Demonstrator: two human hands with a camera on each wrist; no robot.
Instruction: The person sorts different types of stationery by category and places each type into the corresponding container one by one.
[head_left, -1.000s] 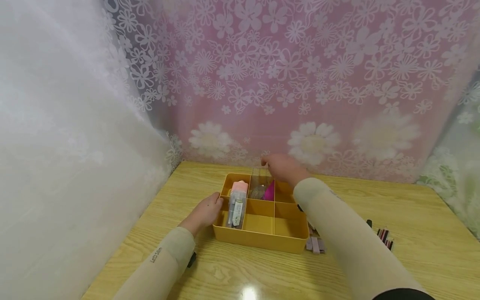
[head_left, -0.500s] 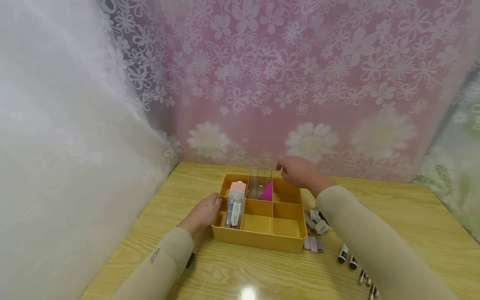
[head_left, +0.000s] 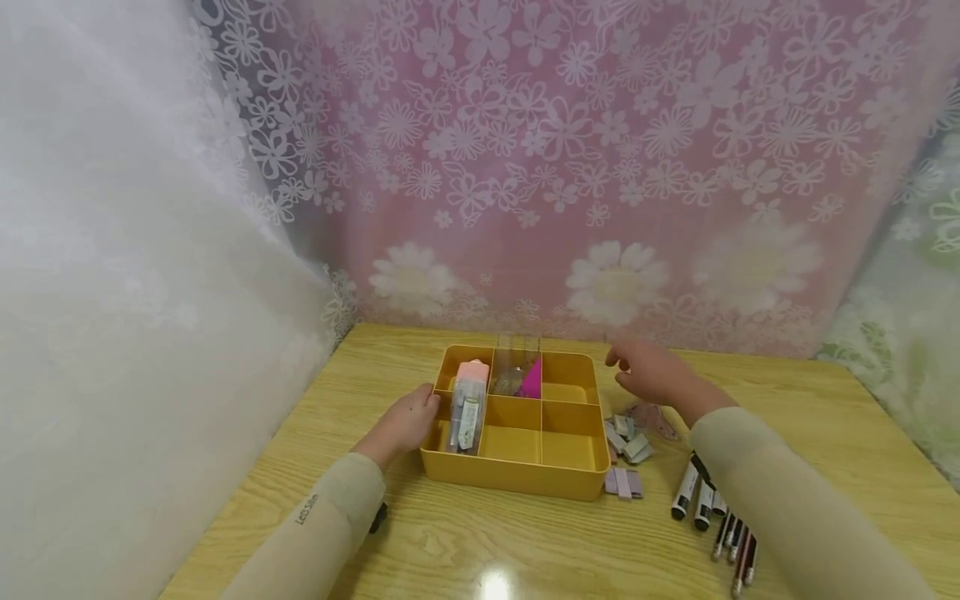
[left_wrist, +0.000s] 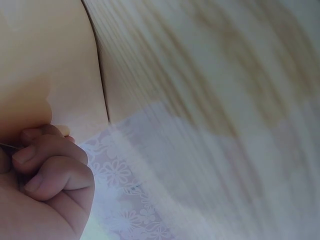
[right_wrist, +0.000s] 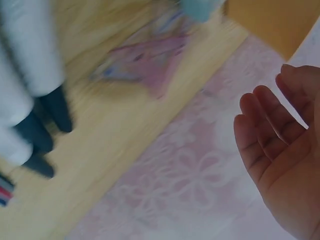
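My left hand grips the left wall of a yellow compartment box; in the left wrist view its fingers curl at the box's edge. A clear pack with a pink top lies across the two left compartments. In the back middle one are a clear ruler-like strip and a magenta piece. My right hand hovers right of the box's back corner, holding nothing, its fingers loosely bent in the right wrist view.
Right of the box lie several pale erasers, a pinkish triangular clear piece and a lilac banded item. Farther right are several white markers with black caps and several pencils. A floral curtain hangs behind the table.
My right hand has moved right, from above the back middle compartment to beyond the box's right side, uncovering the erasers, markers and pencils. The left hand stays on the box.
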